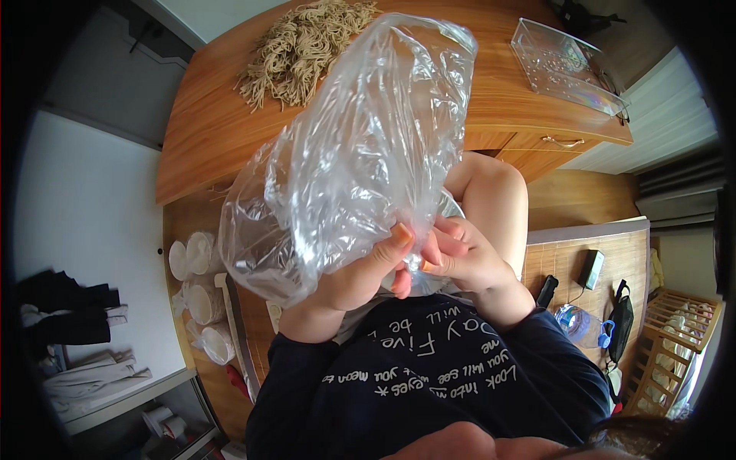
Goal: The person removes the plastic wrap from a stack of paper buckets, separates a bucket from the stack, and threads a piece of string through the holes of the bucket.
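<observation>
A large clear plastic bag (368,130) stands puffed up in front of me, its film creased and shiny. Both hands pinch its gathered lower part, close together above my lap. My left hand (376,264) has its thumb pressed on the film, with part of the hand behind the plastic. Right beside it, my right hand (464,253) is closed with its fingertips on the bunched plastic. The bag looks see-through, with nothing I can make out inside. Behind it, a heap of tan cord (307,50) lies on the wooden desk (203,115).
At the desk's right sits a clear tray (563,73) holding small bits. Several white round tubs (203,299) stand on the floor at left. On the mat to the right are a water bottle (581,326) and a dark box (590,268), near a wooden rack (671,345).
</observation>
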Motion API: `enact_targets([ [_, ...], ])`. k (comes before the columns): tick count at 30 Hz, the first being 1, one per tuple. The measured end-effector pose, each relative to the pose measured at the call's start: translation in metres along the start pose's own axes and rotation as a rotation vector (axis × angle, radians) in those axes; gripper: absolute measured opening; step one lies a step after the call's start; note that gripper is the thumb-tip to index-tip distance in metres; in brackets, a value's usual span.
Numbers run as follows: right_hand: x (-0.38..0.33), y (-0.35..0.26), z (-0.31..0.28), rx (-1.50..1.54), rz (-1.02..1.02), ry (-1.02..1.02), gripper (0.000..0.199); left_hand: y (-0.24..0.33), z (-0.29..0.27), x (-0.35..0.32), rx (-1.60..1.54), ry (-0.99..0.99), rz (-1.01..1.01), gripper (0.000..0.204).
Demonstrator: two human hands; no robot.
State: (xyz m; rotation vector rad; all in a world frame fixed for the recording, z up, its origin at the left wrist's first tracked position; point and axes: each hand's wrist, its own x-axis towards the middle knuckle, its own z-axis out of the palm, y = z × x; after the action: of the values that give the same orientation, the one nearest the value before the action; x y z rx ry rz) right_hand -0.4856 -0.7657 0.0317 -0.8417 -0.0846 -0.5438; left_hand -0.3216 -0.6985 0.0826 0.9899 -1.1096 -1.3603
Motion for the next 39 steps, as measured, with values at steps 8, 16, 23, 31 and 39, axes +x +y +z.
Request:
enact_targets([
  [8,0.002,0.002,0.006,0.006,-0.013,0.016,0.013,-0.008,-0.005,-0.004,0.204,-0.044,0.159,0.055],
  [16,0.003,0.015,0.008,0.138,-0.043,0.069,0.025,-0.011,0.012,0.013,0.155,0.081,0.368,0.045],
  [23,-0.001,0.013,0.017,-0.040,-0.091,0.208,0.025,-0.009,0.003,0.020,0.063,0.011,0.288,0.030],
  [31,-0.003,0.010,0.022,-0.785,-0.198,0.237,0.023,-0.017,0.010,0.016,0.014,0.083,0.435,0.039],
  [39,0.010,0.028,0.014,-1.039,-0.441,0.376,0.015,-0.047,0.024,0.011,-0.530,0.291,0.374,0.037],
])
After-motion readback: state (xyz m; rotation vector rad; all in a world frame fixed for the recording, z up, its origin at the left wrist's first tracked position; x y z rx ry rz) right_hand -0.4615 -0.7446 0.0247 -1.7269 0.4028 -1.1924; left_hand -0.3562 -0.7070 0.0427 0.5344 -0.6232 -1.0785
